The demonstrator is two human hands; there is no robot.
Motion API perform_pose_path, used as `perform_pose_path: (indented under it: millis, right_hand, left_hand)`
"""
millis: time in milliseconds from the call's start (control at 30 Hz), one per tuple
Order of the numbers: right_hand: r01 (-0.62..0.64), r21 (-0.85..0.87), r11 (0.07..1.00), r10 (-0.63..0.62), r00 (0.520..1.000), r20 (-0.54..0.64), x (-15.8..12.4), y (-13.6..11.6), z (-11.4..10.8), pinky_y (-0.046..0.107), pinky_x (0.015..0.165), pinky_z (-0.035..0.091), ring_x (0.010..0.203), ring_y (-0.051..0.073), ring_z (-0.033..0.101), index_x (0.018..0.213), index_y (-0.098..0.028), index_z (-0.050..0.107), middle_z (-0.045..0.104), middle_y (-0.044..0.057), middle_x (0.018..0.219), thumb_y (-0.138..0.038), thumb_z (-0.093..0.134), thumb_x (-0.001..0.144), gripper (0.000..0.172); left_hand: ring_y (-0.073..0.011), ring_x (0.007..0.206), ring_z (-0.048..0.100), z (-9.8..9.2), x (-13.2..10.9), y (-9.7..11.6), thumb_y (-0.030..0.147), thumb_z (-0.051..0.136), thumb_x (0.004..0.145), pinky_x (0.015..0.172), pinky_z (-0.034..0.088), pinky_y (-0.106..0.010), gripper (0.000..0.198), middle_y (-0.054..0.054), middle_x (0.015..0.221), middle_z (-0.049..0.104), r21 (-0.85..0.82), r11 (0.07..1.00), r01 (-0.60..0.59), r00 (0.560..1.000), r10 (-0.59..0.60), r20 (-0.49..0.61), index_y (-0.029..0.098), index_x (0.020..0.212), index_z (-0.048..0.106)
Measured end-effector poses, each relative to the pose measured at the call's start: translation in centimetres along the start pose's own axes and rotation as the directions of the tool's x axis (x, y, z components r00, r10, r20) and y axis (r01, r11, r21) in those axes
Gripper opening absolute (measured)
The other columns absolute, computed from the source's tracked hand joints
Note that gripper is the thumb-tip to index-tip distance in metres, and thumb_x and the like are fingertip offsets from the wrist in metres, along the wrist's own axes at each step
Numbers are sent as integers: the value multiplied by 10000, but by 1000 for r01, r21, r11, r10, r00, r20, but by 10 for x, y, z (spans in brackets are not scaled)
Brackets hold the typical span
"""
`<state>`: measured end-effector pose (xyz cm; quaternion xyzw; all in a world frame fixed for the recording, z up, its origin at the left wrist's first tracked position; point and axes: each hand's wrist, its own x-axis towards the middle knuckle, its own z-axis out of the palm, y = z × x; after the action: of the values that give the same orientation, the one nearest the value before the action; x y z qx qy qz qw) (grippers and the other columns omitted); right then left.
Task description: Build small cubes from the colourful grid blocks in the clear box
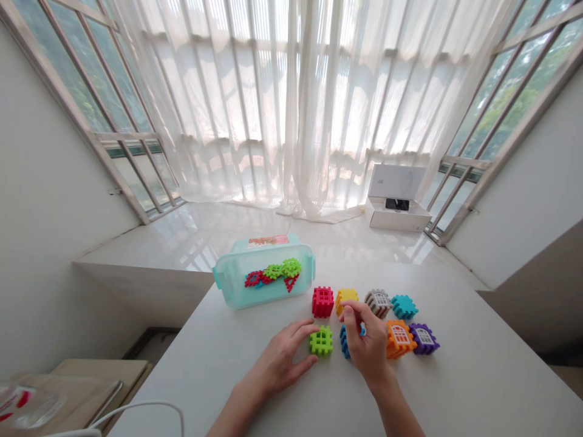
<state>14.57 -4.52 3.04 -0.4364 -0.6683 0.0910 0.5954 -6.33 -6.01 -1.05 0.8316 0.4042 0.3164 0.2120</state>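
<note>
My left hand (285, 355) lies on the table with its fingers apart, beside a green block piece (321, 341). My right hand (367, 343) is over a blue stack (344, 342) and partly hides it; its fingers are pinched together, and what they hold, if anything, is too small to name. Behind the hands stand a red stack (323, 301), a yellow stack (347, 297), a grey stack with a white window piece (378, 302) and a teal stack (404, 306). To the right are an orange stack (401, 338) and a purple stack (424, 338).
A mint plastic bin (237, 291) holds green, red and blue pieces at the back left of the white table (195, 376). An open white box (396, 221) with a phone (397, 204) stands on the sill. A white cable (150, 403) crosses the lower left.
</note>
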Motion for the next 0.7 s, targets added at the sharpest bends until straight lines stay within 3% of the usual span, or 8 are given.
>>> perform_pose_path:
  millis: [133, 233, 367, 500, 600, 700]
  right_hand:
    - [9, -12, 1000, -9, 1000, -3, 0, 0, 0, 227, 575, 531, 578, 131, 665, 959, -188, 677, 708, 7, 696, -256, 538, 983, 157]
    - [9, -6, 1000, -9, 1000, -1, 0, 2, 0, 229, 575, 532, 579, 134, 664, 967, -187, 676, 707, 10, 696, -261, 535, 985, 160]
    - [34, -28, 999, -33, 999, 17, -2, 5, 1, 229, 584, 527, 577, 129, 655, 965, -191, 679, 709, 11, 717, -253, 536, 983, 157]
    - [73, -56, 996, -70, 996, 58, -1, 5, 5, 225, 587, 511, 568, 123, 642, 973, -195, 679, 703, 5, 724, -250, 523, 988, 166]
    - [109, -80, 991, -96, 983, 155, 9, -2, 9, 222, 572, 488, 554, 124, 628, 1002, -193, 670, 690, -5, 699, -254, 511, 991, 171]
    - [168, -131, 977, -114, 932, 343, 33, -18, 17, 230, 606, 471, 605, 139, 657, 989, -200, 671, 711, -3, 717, -256, 529, 983, 153]
  left_hand:
    - [-258, 1222, 635, -2, -1, 1, 248, 684, 862, 1029, 545, -411, 430, -107, 1373, 622, -22, 1000, -10, 999, 10, -31, 276, 1281, 593]
    - [-235, 1188, 646, -6, 1, -4, 265, 629, 911, 1003, 554, -387, 313, -95, 1291, 665, -30, 999, 15, 990, -19, -140, 271, 1224, 607]
    - [-221, 1098, 677, -17, 11, -16, 309, 557, 959, 929, 569, -360, 165, -66, 1150, 716, 35, 992, 124, 937, -106, -333, 262, 1094, 641]
    - [-235, 1022, 696, -36, 27, -34, 345, 544, 948, 892, 563, -363, 174, -58, 1074, 737, 163, 953, 254, 894, -167, -416, 238, 1004, 669]
    - [-237, 1024, 694, -53, 41, -52, 321, 531, 939, 886, 552, -349, 181, -57, 1068, 745, 242, 873, 424, 852, -293, -433, 227, 993, 676]
    - [-252, 1005, 698, -65, 55, -71, 291, 521, 929, 836, 554, -343, 190, -74, 1048, 750, 277, 793, 543, 802, -391, -451, 211, 975, 687]
